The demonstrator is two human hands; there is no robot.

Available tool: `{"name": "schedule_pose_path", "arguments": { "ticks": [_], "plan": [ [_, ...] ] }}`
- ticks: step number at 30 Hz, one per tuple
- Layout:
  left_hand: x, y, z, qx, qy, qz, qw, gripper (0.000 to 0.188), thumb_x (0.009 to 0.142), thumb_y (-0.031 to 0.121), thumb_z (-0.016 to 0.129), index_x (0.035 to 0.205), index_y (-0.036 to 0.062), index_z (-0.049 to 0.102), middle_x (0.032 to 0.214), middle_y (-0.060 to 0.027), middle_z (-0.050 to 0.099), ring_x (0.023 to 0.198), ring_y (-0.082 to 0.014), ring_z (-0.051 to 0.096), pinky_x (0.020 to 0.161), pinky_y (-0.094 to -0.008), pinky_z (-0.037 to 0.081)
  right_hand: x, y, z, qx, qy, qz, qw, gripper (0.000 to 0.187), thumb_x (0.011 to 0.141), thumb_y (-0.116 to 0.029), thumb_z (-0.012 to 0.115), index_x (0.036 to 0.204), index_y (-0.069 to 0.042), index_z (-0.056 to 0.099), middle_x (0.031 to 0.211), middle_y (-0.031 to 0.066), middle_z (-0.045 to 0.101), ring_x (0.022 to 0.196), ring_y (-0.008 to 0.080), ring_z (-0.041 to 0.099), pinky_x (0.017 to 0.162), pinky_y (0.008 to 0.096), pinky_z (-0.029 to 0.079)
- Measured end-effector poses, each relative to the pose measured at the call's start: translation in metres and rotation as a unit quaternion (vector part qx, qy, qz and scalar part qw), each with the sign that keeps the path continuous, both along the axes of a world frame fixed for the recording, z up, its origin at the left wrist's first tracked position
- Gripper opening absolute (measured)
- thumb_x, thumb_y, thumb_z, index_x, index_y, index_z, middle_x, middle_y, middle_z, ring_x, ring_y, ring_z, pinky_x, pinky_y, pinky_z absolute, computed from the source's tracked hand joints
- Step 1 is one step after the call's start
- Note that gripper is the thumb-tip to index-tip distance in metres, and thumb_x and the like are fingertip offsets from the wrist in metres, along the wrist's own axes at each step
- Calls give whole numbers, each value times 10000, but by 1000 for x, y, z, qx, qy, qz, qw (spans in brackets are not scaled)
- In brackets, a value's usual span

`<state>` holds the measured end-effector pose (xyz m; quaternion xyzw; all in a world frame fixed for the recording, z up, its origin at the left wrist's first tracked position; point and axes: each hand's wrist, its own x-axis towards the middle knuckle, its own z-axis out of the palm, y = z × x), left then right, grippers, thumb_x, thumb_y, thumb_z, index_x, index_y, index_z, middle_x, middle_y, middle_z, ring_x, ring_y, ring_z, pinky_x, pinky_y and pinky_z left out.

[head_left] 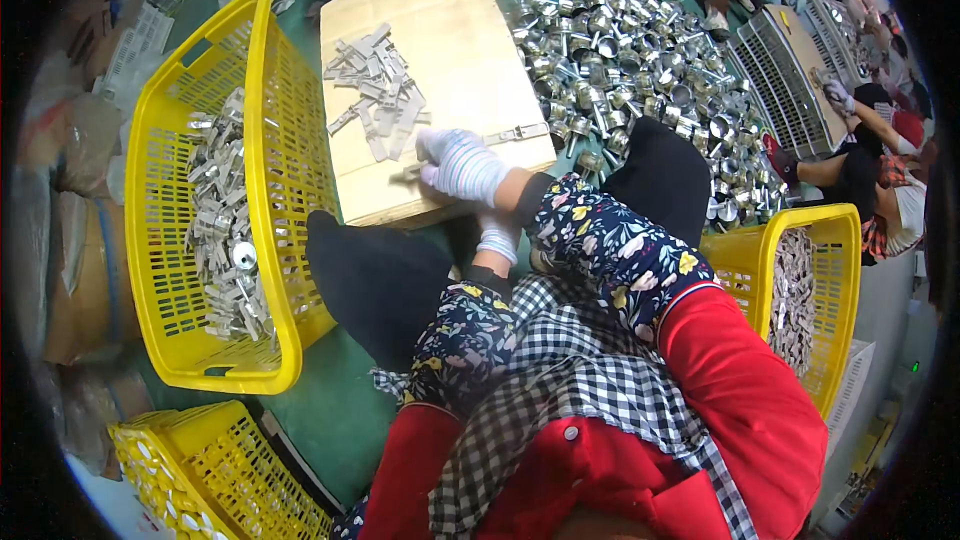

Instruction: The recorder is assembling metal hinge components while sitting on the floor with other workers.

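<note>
My right hand (pixel 465 164), in a white striped knit glove, is over the near part of a wooden board (pixel 465 50), its fingers curled and closed. A thin grey piece (pixel 409 173) pokes out beside its fingertips; what the fingers hold is hidden. My left hand (pixel 498 239), gloved alike, is lower, just off the board's near edge and mostly behind the right hand and wrist, so its fingers do not show. A long metal latch-like part (pixel 518 133) lies to the right of my right hand. Left on the board is a loose pile of flat grey metal pieces (pixel 378 88).
A yellow basket (pixel 262 140) of metal parts stands left; another yellow basket (pixel 850 290) of small parts stands right. Lower left, a yellow crate (pixel 225 440) stands by yellow-and-white pieces (pixel 160 480). Shiny metal cups with stems (pixel 620 60) cover the floor beyond. Other people work nearby.
</note>
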<state>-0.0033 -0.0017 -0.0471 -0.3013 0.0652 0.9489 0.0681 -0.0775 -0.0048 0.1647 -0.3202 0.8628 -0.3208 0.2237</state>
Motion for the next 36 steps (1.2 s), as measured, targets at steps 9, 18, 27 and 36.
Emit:
{"name": "schedule_pose_path", "arguments": {
  "ticks": [9,18,27,36],
  "plan": [
    [-3,-15,-24,-442,114,-141,879,588,901,485,236,1317,89,361,1359,-109,381,1240,-278,358,1018,-407,291,8,2,-4,101,176,144,969,213,807,-234,508,933,-91,602,776,163,639,731,321,635,642,434,487],
    [2,2,124,-464,-42,-141,873,358,822,295,623,930,-44,586,748,-121,624,524,-163,578,439,-251,448,-97,104,-19,-33,-30,-133,990,365,776,-343,590,965,-38,658,930,164,647,851,274,622,785,331,475],
    [3,-3,127,-459,-47,-163,872,338,832,301,616,929,-22,597,771,-121,637,532,-155,574,462,-256,460,-91,106,-53,-54,-61,-181,980,288,787,-234,609,937,10,640,848,141,645,769,213,597,737,315,472],
    [2,1,136,-471,-50,-155,867,362,836,313,600,859,-48,616,744,-114,639,528,-149,579,464,-244,451,-85,104,-48,-81,-100,-211,969,247,786,-233,638,898,-13,652,759,88,641,657,154,587,650,297,491]
  ]
}}
